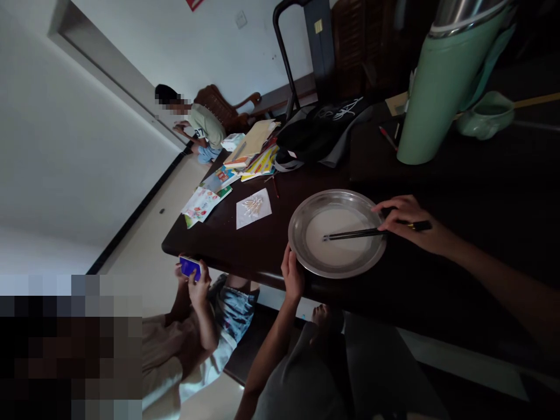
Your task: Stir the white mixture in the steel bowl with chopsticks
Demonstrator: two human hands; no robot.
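A round metal plate [301, 219] holding a thin white liquid lies near the front edge of a dark table [437, 280]. My right hand [409, 219] is closed on a pair of black chopsticks [354, 234], whose tips rest in the liquid near the plate's middle. My left hand [292, 274] grips the plate's near rim at the table edge, fingers curled over it.
A tall green flask [441, 87] and a green cup [487, 116] stand at the far right. A black bag [315, 134], stacked books [254, 151], leaflets [203, 201] and a white packet [254, 208] lie to the left. A seated person holds a phone [190, 266]; another person sits by the wall.
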